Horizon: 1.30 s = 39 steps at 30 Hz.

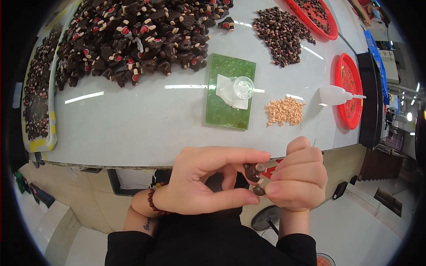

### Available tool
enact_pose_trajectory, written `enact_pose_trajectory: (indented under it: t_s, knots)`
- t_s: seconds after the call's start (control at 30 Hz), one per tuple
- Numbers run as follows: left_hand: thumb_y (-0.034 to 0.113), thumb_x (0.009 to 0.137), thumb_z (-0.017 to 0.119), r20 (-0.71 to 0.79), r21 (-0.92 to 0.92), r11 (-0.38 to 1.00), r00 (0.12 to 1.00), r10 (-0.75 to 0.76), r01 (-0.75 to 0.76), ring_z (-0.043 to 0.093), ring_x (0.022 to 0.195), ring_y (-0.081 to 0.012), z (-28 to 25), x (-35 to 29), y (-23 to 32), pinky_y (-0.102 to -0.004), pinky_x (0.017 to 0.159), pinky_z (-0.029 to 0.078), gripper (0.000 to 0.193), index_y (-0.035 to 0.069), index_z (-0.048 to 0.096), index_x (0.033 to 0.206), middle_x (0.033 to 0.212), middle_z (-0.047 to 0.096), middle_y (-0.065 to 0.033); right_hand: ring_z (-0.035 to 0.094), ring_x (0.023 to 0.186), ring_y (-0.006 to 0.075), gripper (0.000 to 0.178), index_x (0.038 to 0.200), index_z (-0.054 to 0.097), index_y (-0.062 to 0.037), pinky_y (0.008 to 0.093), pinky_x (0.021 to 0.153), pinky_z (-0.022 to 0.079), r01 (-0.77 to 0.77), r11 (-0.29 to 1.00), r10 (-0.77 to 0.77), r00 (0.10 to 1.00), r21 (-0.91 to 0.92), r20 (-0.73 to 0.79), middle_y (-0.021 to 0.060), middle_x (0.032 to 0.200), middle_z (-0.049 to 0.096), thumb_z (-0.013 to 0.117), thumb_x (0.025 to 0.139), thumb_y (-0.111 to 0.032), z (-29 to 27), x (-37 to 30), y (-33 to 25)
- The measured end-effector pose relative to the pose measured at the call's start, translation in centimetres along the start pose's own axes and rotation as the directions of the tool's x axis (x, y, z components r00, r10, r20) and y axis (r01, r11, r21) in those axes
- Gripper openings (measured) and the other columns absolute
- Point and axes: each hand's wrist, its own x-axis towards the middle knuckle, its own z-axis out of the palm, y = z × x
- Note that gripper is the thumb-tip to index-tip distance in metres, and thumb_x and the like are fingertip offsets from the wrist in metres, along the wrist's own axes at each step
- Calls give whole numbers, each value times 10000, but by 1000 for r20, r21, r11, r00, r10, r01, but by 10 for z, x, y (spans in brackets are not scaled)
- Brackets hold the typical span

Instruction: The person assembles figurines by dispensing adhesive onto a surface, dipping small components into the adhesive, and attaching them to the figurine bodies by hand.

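Note:
Just in front of the table's near edge, my two hands meet around a small dark-brown figurine (254, 172) with a pale peg-like bit on it. My left hand (208, 177) curves round it, index finger and thumb reaching to either side. A small brown rounded piece (258, 190) sits between my left thumb and my right thumb tip. My right hand (298, 179) is closed in a fist, and a thin needle-like tip (314, 142) pokes out above it. The fingers hide much of the figurine.
On the white table (146, 119) lie a big heap of brown figurines (133, 40), a dark heap of small pieces (282, 35), a pale-beige heap (285, 111), a green mat (228, 117) with a clear cup (243, 88), a white squeeze bottle (333, 96) and red trays (349, 66).

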Motion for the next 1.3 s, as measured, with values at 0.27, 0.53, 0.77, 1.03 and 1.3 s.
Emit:
enact_pose_trajectory:
  t_s: [0.27,0.53,0.77,1.03,1.3]
  knots:
    - [45,619,847,6,110,990,996,93,-93,484,512,-36,6,4,-2,-178,506,377,484,-66,641,1043,718,627,-44,526,729,127,311,877,690,-118,272,555,373,70,989,-63,996,-131,57,-35,855,550,732,580,-35,-9,-6,-2]
    - [107,676,817,27,314,933,983,179,-179,526,502,-83,8,6,2,-193,489,394,329,-7,688,956,659,624,-55,511,717,114,274,867,681,-110,264,545,351,109,973,-106,994,-204,25,-32,839,537,749,610,-42,-6,-9,-4]
    - [83,700,788,4,336,876,931,365,-345,611,566,-152,12,9,-5,-218,511,458,249,-1,694,915,718,664,-96,499,686,127,289,896,655,-91,269,536,353,43,981,-44,999,-189,3,-22,814,537,759,629,-57,-4,-15,-9]
    - [84,704,786,28,347,873,934,356,-343,613,571,-148,9,9,-4,-209,491,451,227,-6,696,892,711,663,-102,489,654,140,256,879,649,-89,278,515,357,9,981,-15,999,-195,-29,-18,767,531,761,650,-62,0,-16,-13]
    - [110,675,797,56,418,871,964,260,-259,600,563,-154,-6,2,4,-244,503,454,232,26,707,872,723,669,-73,494,621,160,205,807,657,-122,289,505,358,-27,981,26,1000,-190,-9,-20,758,533,766,637,-88,8,-13,-13]
